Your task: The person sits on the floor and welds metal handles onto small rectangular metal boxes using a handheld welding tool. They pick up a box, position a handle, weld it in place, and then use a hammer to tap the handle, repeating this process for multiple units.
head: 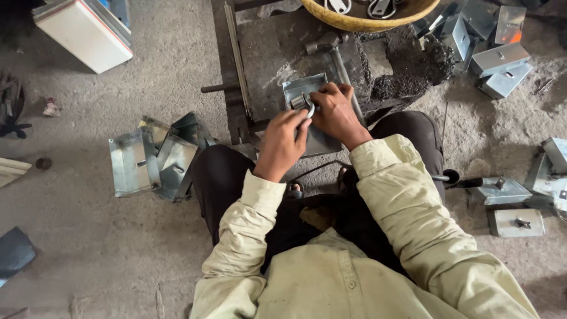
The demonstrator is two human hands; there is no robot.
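From the head camera, a person in a pale yellow shirt sits low over a dark, dirty metal desk point(266, 53). A bent grey metal plate point(304, 88) lies on the desk, right in front of the knees. The left hand point(282, 142) pinches a small curved metal clip point(309, 108) and presses it against the plate. The right hand point(335, 112) sits on top of the plate, fingers curled over it, holding it down. The two hands touch each other.

On the floor by the left knee lies a pile of grey metal boxes point(152, 160). More metal boxes point(499, 59) lie far off on the right. A yellow basket point(369, 15) sits at the top edge of the desk. A hammer point(323, 42) rests just below it.
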